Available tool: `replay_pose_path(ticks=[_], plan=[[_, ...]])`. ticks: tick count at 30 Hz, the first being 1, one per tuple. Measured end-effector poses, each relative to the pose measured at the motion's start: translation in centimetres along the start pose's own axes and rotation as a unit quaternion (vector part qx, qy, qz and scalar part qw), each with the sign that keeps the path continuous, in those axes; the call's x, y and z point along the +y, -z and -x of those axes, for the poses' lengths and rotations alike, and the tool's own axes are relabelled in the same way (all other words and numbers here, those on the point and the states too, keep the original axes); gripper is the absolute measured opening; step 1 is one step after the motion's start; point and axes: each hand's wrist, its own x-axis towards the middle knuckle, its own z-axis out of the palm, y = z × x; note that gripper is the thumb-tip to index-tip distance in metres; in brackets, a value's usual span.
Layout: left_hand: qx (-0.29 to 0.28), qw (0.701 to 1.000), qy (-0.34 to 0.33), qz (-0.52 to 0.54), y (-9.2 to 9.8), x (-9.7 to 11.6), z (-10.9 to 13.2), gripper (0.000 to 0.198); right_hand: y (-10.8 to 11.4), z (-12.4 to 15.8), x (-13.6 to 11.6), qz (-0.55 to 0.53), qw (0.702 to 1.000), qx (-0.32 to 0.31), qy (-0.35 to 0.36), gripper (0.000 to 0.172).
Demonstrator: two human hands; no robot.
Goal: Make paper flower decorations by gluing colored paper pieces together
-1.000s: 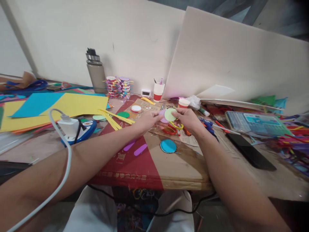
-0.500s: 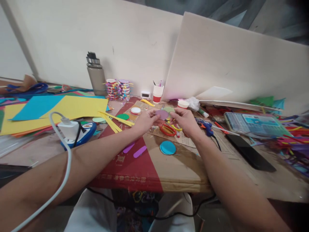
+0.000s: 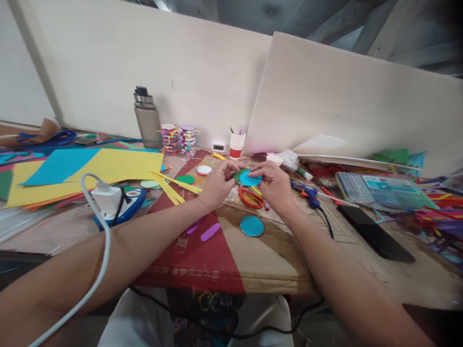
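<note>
Over the middle of the table, my left hand [image 3: 220,183] pinches a dark green paper circle [image 3: 237,176] by its edge. A bright blue paper circle [image 3: 250,178] overlaps it, gripped between the fingers of my right hand [image 3: 272,185]. Just below the circles lie red-handled scissors [image 3: 251,198]. Nearer to me is another blue paper circle [image 3: 252,225], flat on the cardboard. Two purple rounded paper strips [image 3: 210,232] rest to its left. Left of my left hand are a green circle [image 3: 185,179], a white lid [image 3: 204,170] and yellow paper strips [image 3: 168,188].
Coloured paper sheets [image 3: 119,164] and a charger on a blue base [image 3: 139,200] occupy the left. Behind stand a bottle [image 3: 147,123], decorated stacks [image 3: 187,140] and a paper cup [image 3: 237,144]. A glue gun [image 3: 310,193], phone [image 3: 376,233] and plastic case [image 3: 383,188] lie right.
Purple and pale green circles showed between my hands before; now dark green and blue ones show there. The view has tilted up slightly. Both hands stay close together over the scissors.
</note>
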Motion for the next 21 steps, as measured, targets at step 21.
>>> replay_pose_path(ticks=[21], plan=[[0.051, 0.958, 0.244, 0.143, -0.4, 1.5, 0.1, 0.019, -0.4, -0.5, 1.3, -0.211, 0.887, 0.045, -0.408, 0.009]])
